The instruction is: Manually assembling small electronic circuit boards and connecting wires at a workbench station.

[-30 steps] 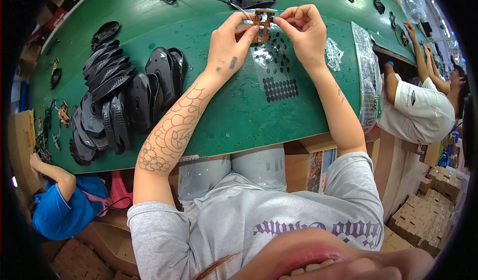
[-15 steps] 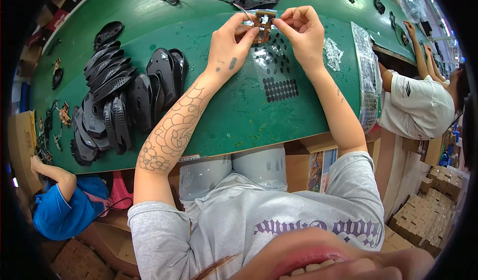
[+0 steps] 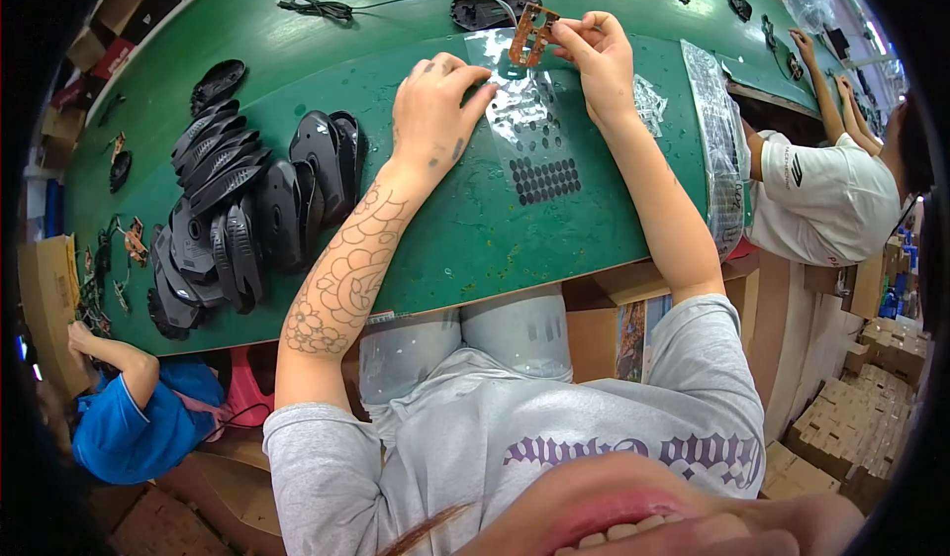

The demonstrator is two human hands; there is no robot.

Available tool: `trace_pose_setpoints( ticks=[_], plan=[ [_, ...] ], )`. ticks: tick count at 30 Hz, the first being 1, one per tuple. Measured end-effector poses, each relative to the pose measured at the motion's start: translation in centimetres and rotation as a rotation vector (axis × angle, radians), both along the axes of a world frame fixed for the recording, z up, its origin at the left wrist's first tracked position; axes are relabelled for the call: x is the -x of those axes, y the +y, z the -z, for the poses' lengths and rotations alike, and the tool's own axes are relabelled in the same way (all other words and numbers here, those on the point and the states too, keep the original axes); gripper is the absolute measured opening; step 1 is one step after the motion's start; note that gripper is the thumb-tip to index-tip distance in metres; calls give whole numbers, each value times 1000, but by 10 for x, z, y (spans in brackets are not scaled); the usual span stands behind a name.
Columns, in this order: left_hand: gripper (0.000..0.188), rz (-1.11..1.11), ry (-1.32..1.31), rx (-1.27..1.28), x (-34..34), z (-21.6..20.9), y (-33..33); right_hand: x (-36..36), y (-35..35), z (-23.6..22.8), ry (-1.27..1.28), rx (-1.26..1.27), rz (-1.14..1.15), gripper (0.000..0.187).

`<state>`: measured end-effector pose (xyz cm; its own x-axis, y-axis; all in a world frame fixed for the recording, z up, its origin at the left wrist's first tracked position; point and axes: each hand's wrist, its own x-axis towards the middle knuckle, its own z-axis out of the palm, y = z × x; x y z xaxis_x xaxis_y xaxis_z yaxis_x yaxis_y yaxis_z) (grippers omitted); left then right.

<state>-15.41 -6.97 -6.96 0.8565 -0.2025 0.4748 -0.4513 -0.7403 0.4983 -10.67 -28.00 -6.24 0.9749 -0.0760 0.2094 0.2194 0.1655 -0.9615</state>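
Note:
My right hand [image 3: 604, 66] pinches an orange-brown circuit board [image 3: 542, 35] by its right edge, tilted up over the far part of the table. Pale wires run from the board to a black mouse base [image 3: 477, 12] just behind it, and a black cable [image 3: 401, 5] trails left from there to a coiled end. My left hand [image 3: 432, 116] is empty, thumb and forefinger apart, beside the left edge of a clear sheet [image 3: 502, 145]. Black oval stick-on pads [image 3: 547, 179] sit in rows at the sheet's near end, more scattered above them.
Black mouse shells [image 3: 223, 165] are stacked on the left of the green table [image 3: 445, 249]. Small clear pieces [image 3: 650, 104] and a clear plastic package [image 3: 714, 150] lie to the right. A co-worker in blue [image 3: 148, 417] sits left, another in white [image 3: 821, 195] right.
My left hand has let go of the circuit board and drawn back left. My right hand has tilted the board up, closer to the mouse base.

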Motion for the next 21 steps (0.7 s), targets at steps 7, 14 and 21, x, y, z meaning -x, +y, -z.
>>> trace_pose_setpoints(
  ticks=[7,14,21],
  plan=[
    [12,54,-59,6,-7,1,-10,-3,7,4,3,42,-54,23],
    [11,34,66,26,-7,-3,-14,-3,7,6,17,34,-47,22],
    [8,46,117,101,-5,-3,-16,-1,5,4,16,22,-54,22]
  ],
)
